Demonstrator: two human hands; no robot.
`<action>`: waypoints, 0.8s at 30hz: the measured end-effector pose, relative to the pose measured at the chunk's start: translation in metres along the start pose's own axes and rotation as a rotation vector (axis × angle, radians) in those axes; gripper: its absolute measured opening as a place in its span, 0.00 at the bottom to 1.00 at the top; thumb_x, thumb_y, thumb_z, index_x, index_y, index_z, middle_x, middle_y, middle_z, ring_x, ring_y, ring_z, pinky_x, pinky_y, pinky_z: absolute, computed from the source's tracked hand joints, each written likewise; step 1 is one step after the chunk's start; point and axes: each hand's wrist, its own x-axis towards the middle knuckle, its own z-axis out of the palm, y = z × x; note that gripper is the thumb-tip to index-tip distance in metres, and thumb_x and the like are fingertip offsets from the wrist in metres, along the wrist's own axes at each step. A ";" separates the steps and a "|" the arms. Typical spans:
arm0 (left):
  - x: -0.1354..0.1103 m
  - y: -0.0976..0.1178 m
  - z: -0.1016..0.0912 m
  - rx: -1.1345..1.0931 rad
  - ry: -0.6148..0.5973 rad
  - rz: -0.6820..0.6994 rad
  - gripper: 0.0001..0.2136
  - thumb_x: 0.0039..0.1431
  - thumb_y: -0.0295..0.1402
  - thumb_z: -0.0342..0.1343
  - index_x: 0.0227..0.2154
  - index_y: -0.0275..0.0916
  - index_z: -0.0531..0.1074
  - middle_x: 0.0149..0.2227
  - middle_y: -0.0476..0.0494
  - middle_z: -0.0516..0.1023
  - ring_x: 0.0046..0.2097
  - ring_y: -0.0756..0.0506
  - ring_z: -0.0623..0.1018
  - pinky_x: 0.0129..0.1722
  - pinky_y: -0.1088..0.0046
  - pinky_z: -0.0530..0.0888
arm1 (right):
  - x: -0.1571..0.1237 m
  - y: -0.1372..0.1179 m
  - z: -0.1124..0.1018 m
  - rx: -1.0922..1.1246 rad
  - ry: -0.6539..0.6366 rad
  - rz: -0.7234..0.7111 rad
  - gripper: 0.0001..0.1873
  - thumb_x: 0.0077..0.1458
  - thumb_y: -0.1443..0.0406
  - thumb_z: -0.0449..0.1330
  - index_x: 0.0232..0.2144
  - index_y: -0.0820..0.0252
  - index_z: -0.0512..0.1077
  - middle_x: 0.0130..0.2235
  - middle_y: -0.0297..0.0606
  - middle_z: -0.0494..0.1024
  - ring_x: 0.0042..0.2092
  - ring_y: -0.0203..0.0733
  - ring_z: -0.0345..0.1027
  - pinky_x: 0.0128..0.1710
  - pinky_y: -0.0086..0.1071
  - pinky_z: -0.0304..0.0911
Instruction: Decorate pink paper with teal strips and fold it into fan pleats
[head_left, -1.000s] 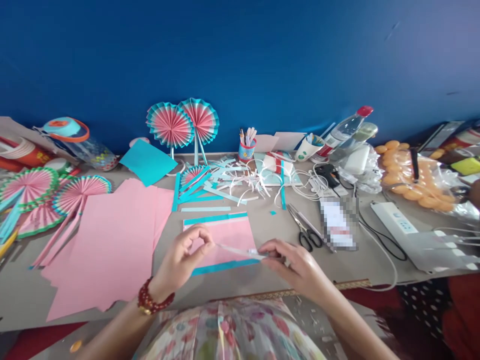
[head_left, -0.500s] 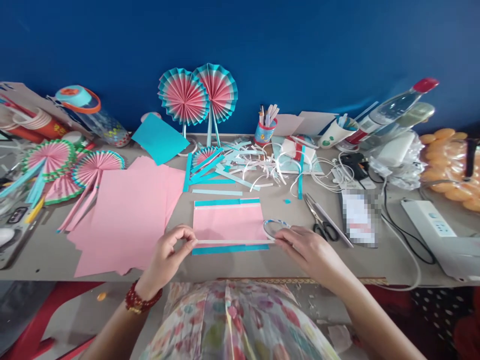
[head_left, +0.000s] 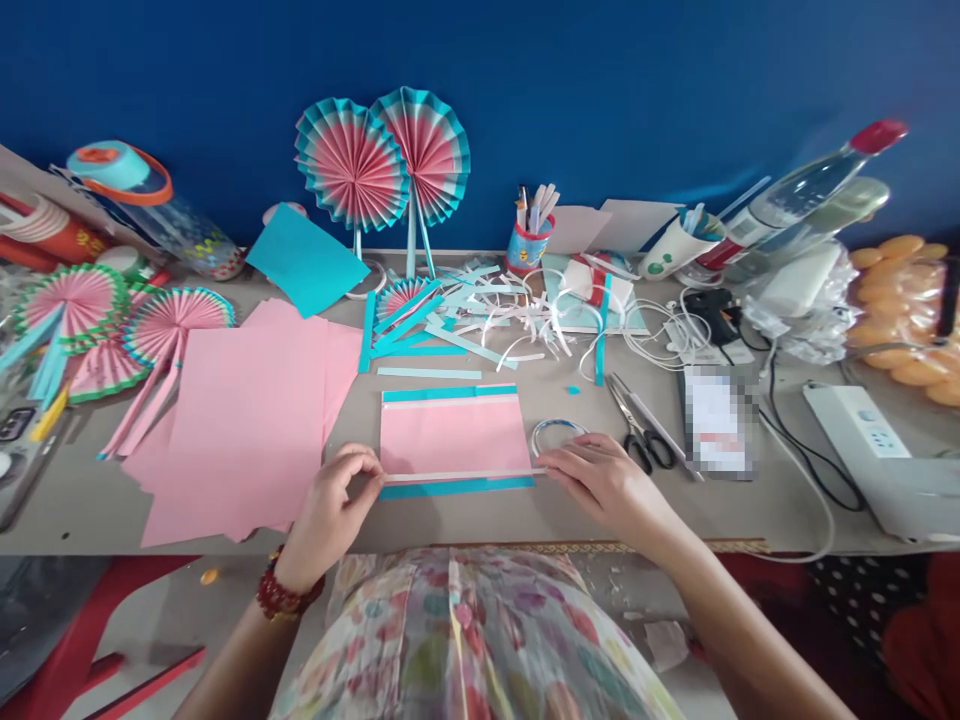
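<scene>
A pink paper rectangle (head_left: pixel 452 435) with teal strips along its top and bottom edges lies on the grey table (head_left: pixel 465 515) in front of me. A thin white tape strip (head_left: pixel 461 476) runs across its lower edge. My left hand (head_left: pixel 339 498) pinches the strip's left end. My right hand (head_left: pixel 596 480) pinches the right end, beside a small tape roll (head_left: pixel 553 431) that lies by its fingers.
Pink sheets (head_left: pixel 247 415) lie to the left, with folded paper fans (head_left: pixel 112 330) beyond. Two fans (head_left: pixel 382 160) stand against the blue wall. Cut strips (head_left: pixel 480 320), scissors (head_left: pixel 637 425), a pen cup (head_left: pixel 529 240), cables, a power strip (head_left: pixel 862 440) and bottles (head_left: pixel 795 195) crowd the back and right.
Both hands have lowered the stretched white strip from the air onto the pink paper's lower edge. The tape roll now shows beside my right hand. The camera has tilted down.
</scene>
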 end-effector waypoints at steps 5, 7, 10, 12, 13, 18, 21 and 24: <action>0.001 0.000 -0.001 0.030 -0.008 -0.034 0.06 0.61 0.34 0.52 0.31 0.40 0.70 0.40 0.43 0.73 0.43 0.44 0.74 0.30 0.75 0.68 | 0.007 -0.004 -0.002 -0.030 -0.049 0.030 0.09 0.67 0.65 0.51 0.40 0.55 0.71 0.35 0.33 0.81 0.37 0.38 0.74 0.51 0.38 0.57; 0.001 0.000 -0.002 0.053 -0.014 -0.044 0.06 0.61 0.33 0.51 0.30 0.40 0.70 0.39 0.42 0.73 0.43 0.44 0.74 0.28 0.75 0.67 | 0.009 -0.006 -0.003 -0.050 -0.061 0.047 0.10 0.67 0.65 0.50 0.39 0.54 0.72 0.35 0.33 0.81 0.37 0.38 0.74 0.51 0.38 0.57; 0.000 0.000 -0.002 0.080 -0.012 -0.030 0.05 0.61 0.33 0.52 0.31 0.40 0.70 0.40 0.42 0.73 0.43 0.43 0.74 0.30 0.74 0.69 | 0.010 -0.009 -0.002 -0.066 -0.049 0.070 0.11 0.67 0.63 0.50 0.38 0.54 0.72 0.35 0.33 0.82 0.36 0.38 0.75 0.50 0.37 0.58; -0.001 -0.001 -0.002 0.086 -0.007 -0.017 0.06 0.61 0.33 0.52 0.30 0.40 0.70 0.40 0.42 0.73 0.43 0.43 0.74 0.32 0.73 0.70 | 0.010 -0.012 -0.001 -0.080 -0.026 0.092 0.12 0.67 0.62 0.49 0.38 0.54 0.72 0.36 0.34 0.82 0.35 0.38 0.74 0.47 0.36 0.58; -0.001 -0.002 -0.001 0.090 -0.005 -0.013 0.06 0.61 0.33 0.52 0.30 0.40 0.70 0.40 0.42 0.73 0.43 0.43 0.74 0.33 0.73 0.71 | 0.010 -0.013 -0.001 -0.090 -0.016 0.102 0.12 0.67 0.61 0.49 0.38 0.54 0.72 0.36 0.34 0.82 0.34 0.38 0.74 0.46 0.35 0.59; -0.001 -0.004 -0.001 0.124 -0.019 0.006 0.06 0.62 0.33 0.51 0.30 0.40 0.70 0.39 0.43 0.73 0.43 0.44 0.74 0.35 0.72 0.70 | 0.009 -0.018 0.001 -0.171 -0.037 0.121 0.13 0.68 0.62 0.49 0.36 0.55 0.72 0.31 0.33 0.81 0.31 0.38 0.73 0.45 0.35 0.57; -0.002 -0.004 -0.001 0.150 -0.008 0.005 0.06 0.62 0.34 0.52 0.30 0.40 0.70 0.40 0.44 0.72 0.44 0.44 0.73 0.34 0.73 0.69 | 0.011 -0.020 0.002 -0.235 -0.093 0.123 0.13 0.67 0.63 0.49 0.34 0.55 0.72 0.27 0.31 0.79 0.28 0.37 0.70 0.45 0.35 0.56; -0.002 -0.004 -0.001 0.149 -0.017 0.004 0.07 0.63 0.35 0.52 0.31 0.40 0.70 0.41 0.44 0.72 0.45 0.44 0.72 0.33 0.73 0.68 | 0.015 -0.019 0.001 -0.252 -0.135 0.133 0.13 0.67 0.63 0.50 0.33 0.55 0.72 0.27 0.30 0.78 0.28 0.36 0.69 0.44 0.34 0.56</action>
